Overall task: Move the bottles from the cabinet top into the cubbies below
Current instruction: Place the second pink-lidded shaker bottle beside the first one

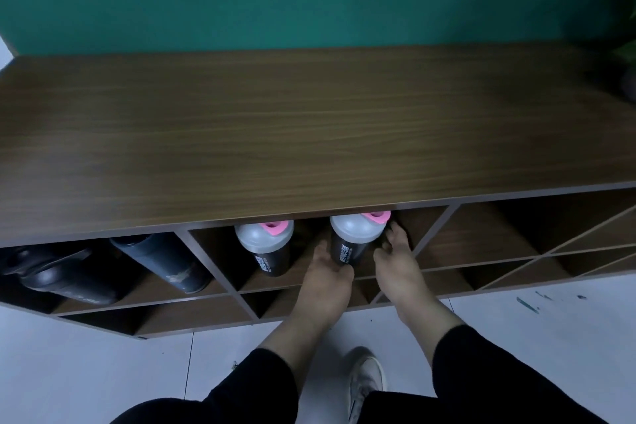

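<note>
Two black shaker bottles with grey lids and pink caps stand in the middle cubby (426, 227) under the wooden cabinet top (309, 134). My left hand (327, 275) wraps the lower left side of the right shaker bottle (354, 237). My right hand (399, 258) cups its right side, fingers spread against it. The left shaker bottle (266, 248) stands apart, untouched. Two dark flasks (161, 262) lie tilted in the left cubby. No bottle shows on the cabinet top.
Diagonal dividers split the right cubbies (516, 244). A lower row of cubbies (192, 313) runs beneath. A plant (626, 55) sits at the top's far right. My white shoe (364, 379) rests on the pale tiled floor. A green wall stands behind.
</note>
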A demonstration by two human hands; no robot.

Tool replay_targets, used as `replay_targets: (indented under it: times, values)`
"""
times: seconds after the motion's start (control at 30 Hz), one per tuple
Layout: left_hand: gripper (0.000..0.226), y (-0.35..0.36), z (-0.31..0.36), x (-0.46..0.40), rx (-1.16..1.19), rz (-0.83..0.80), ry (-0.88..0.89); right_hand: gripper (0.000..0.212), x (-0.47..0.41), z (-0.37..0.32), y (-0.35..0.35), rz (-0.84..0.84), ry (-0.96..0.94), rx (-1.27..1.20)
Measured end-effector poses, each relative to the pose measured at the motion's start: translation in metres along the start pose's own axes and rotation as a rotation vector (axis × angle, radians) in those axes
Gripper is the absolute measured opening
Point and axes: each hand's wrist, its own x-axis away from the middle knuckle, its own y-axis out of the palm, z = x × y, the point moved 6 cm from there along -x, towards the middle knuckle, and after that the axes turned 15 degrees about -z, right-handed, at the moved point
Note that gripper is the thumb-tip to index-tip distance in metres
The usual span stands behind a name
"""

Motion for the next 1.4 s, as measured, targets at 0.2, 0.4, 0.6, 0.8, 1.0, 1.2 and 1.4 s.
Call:
replay_targets:
  times: [0.2, 0.4, 0.6, 0.8, 1.0, 1.2, 1.4]
  values:
    - [0.078, 0.009, -0.002, -0.011, -0.023, -0.063, 0.039, 0.063, -0.008, -0.007, 0.006, -0.089, -0.007, 0.079]
    - [0.076, 0.01, 0.006, -0.016, 0.016, -0.062, 0.088, 0.056, 0.004, -0.005, 0.003, -0.047, -0.034, 0.012]
    - [0.077, 0.009, -0.001, -0.021, 0.106, -0.018, 0.056, 0.06, 0.006, -0.009, 0.002, -0.062, -0.036, 0.022]
    - [0.087, 0.007, 0.0, -0.033, 0.081, -0.052, 0.061, 0.061, 0.008, -0.007, 0.004, -0.079, -0.038, 0.005]
    - [0.085, 0.009, -0.001, -0.037, 0.081, -0.064, 0.059, 0.063, 0.007, -0.003, 0.004, -0.085, -0.049, 0.023]
    - [0.069, 0.004, -0.01, -0.024, 0.103, 0.017, -0.007, 0.03, -0.001, 0.03, 0.004, -0.065, 0.177, 0.248]
    - [0.034, -0.026, -0.044, -0.011, 0.2, 0.111, -0.17, 0.024, 0.002, 0.028, 0.055, -0.353, 0.209, 0.389]
